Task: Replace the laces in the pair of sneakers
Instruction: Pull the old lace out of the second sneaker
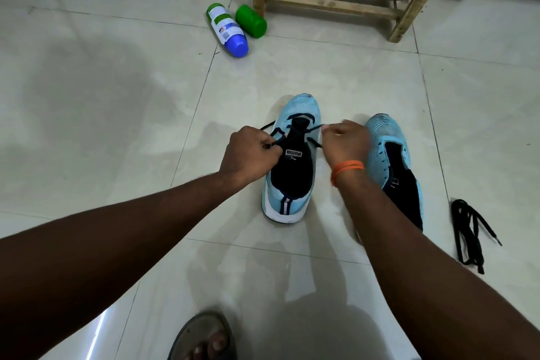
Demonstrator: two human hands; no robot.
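1. The laced sneaker [287, 193] stands on the tiled floor [117, 96], toe pointing away from the person. The second sneaker [388, 161] sits just beside it on the right, partly behind the right forearm, and no lace shows in it.
2. The left hand [251, 152] pinches the dark lace [267, 126] beside the tongue. The right hand [346, 142] is curled around the other strand, though blur hides its fingertips.
3. The lace looks thin, soft and limp. It will likely follow a pull but cannot be pushed, so the stiff tips are the best place to pinch it for threading.
4. The sneaker's knit upper looks light and pliable and may slide on the smooth tiles. Steadying it near the eyelet rows seems wise.
5. A loose lace [467, 228] lies bundled on the floor, right of the second sneaker.
6. The tongue label [293, 153] reads "PUMA", upside down from here. The print on the bottle [226, 28] is too small to read.
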